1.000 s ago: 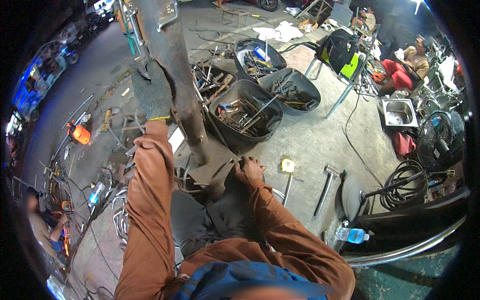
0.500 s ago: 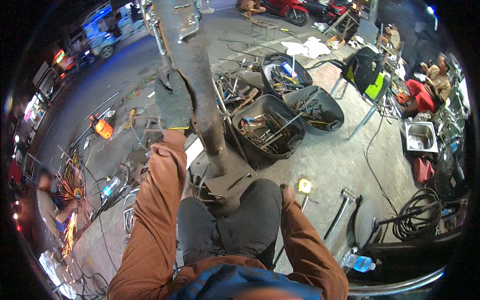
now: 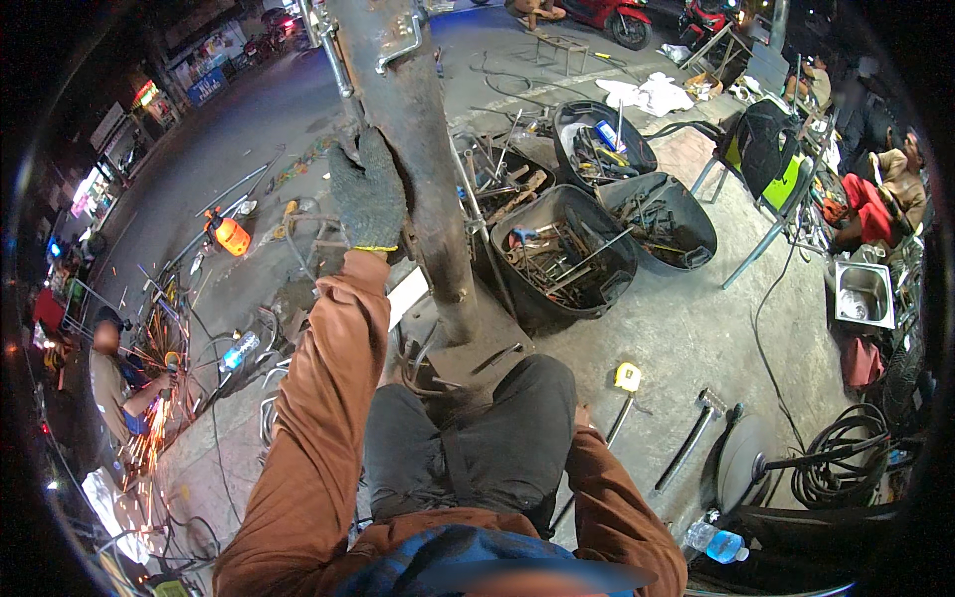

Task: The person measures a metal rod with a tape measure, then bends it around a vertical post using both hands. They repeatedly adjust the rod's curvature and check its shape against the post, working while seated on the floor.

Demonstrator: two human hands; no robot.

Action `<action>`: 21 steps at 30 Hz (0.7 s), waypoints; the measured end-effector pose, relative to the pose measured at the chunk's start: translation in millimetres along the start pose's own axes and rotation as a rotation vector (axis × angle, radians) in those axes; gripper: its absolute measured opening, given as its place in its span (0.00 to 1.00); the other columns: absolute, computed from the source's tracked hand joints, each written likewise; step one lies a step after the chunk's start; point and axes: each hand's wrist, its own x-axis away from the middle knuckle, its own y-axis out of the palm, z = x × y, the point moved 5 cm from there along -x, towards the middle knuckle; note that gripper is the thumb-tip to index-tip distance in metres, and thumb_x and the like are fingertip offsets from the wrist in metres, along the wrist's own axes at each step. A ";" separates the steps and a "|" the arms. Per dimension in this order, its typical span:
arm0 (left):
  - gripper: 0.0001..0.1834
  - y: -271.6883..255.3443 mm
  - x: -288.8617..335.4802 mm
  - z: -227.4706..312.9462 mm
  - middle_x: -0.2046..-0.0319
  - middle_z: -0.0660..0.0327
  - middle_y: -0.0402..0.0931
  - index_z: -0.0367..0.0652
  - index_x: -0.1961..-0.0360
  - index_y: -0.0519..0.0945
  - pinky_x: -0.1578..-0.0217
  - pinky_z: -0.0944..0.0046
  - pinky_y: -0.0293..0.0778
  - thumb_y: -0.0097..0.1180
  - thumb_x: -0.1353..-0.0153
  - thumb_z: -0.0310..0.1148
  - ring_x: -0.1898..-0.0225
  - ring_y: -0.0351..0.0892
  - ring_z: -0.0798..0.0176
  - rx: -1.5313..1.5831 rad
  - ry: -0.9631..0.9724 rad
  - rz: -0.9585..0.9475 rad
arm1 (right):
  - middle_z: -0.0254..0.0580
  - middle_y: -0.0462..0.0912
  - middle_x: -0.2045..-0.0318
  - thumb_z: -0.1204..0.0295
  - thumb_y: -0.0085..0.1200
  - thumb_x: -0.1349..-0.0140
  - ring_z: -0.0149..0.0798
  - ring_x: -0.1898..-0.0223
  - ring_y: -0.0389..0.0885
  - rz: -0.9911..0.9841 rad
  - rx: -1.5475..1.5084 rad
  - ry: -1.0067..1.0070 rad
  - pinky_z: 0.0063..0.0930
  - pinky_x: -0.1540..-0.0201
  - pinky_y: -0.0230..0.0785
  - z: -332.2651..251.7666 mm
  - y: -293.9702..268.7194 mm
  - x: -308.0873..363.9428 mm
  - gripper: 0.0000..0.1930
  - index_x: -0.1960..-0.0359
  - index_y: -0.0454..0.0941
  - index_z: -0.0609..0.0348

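Observation:
My left hand (image 3: pixel 369 199), in a dark grey knit glove with a yellow cuff, is raised against the left side of an upright rusty metal post (image 3: pixel 445 229). Its fingers point up and stand apart from the thumb, and I see nothing held in them. Shiny bent metal handles (image 3: pixel 401 58) are fixed to the post's upper part. Beside my right knee is my right hand (image 3: pixel 582 416), bare and mostly hidden by the knee and brown sleeve, so its fingers do not show. A yellow tape measure (image 3: pixel 627 376) lies near it on the concrete.
Black bins (image 3: pixel 567 298) full of tools and rods stand right of the post. A hammer-like tool (image 3: pixel 689 438), a round disc (image 3: pixel 741 463), coiled cable (image 3: pixel 846 458) and a water bottle (image 3: pixel 716 542) lie at right. At left, a person (image 3: pixel 114 388) makes sparks near an orange spray bottle (image 3: pixel 229 234).
The view has swung so the scene sits further right. My left hand's fingers now reach higher along the post. The sparks at left spread wider, and a blue vehicle has left the view.

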 end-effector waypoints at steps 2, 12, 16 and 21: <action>0.33 0.3 1.4 0.2 0.60 0.33 0.74 0.26 0.53 0.70 0.53 0.49 0.68 0.50 0.36 0.54 0.58 0.74 0.39 0.006 -0.024 -0.040 | 0.58 0.83 0.62 0.64 0.48 0.38 0.57 0.57 0.82 -0.024 -0.015 -0.010 0.50 0.55 0.72 3.5 5.8 13.3 0.15 0.54 0.79 0.54; 0.29 0.0 0.5 -1.3 0.64 0.44 0.77 0.29 0.54 0.74 0.61 0.54 0.70 0.51 0.35 0.51 0.63 0.75 0.52 0.000 -0.024 -0.024 | 0.49 0.85 0.68 0.77 0.54 0.43 0.40 0.67 0.84 0.282 -0.813 0.041 0.32 0.64 0.74 13.8 42.6 158.1 0.11 0.58 0.79 0.63; 0.29 -0.7 2.0 1.7 0.66 0.43 0.77 0.29 0.54 0.73 0.61 0.54 0.71 0.51 0.35 0.52 0.64 0.75 0.51 -0.004 0.028 0.002 | 0.40 0.84 0.74 0.75 0.55 0.39 0.30 0.72 0.80 0.446 -0.908 0.178 0.24 0.67 0.72 27.9 25.8 204.7 0.09 0.59 0.81 0.65; 0.29 -1.4 2.7 4.5 0.68 0.42 0.76 0.30 0.57 0.73 0.62 0.51 0.70 0.50 0.35 0.53 0.65 0.76 0.49 0.020 0.064 0.006 | 0.39 0.80 0.78 0.72 0.52 0.36 0.31 0.75 0.77 0.713 -0.738 0.182 0.27 0.70 0.69 20.5 -69.2 218.3 0.11 0.60 0.80 0.68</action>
